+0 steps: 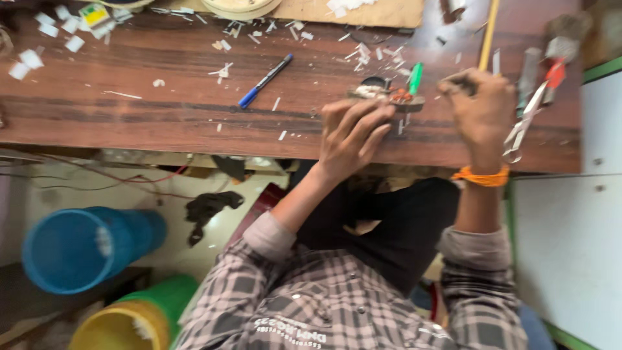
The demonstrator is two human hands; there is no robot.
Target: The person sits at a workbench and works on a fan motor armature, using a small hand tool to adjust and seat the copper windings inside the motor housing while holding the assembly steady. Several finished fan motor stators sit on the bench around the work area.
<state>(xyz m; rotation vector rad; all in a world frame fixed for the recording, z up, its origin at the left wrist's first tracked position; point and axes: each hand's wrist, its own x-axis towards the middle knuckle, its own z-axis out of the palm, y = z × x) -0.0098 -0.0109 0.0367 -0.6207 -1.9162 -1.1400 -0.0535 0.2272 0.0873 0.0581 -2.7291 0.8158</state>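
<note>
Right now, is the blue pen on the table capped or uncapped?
Capped, as far as the blur allows: the blue pen lies flat on the wooden table with a blue cap on its lower end, no tip showing.

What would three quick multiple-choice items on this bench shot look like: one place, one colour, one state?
1. Where does the blue pen lie?
A. on the wooden bench
B. in the blue bucket
C. in the left hand

2. What colour is the band on the right wrist?
A. green
B. orange
C. white

3. What is the right hand doing?
A. lying flat and open
B. gripping a yellow stick
C. holding the scissors

Answers: 1 A, it lies on the wood, left of both hands. 2 B, an orange loop circles the wrist. 3 B, the fingers are closed around the stick.
</note>
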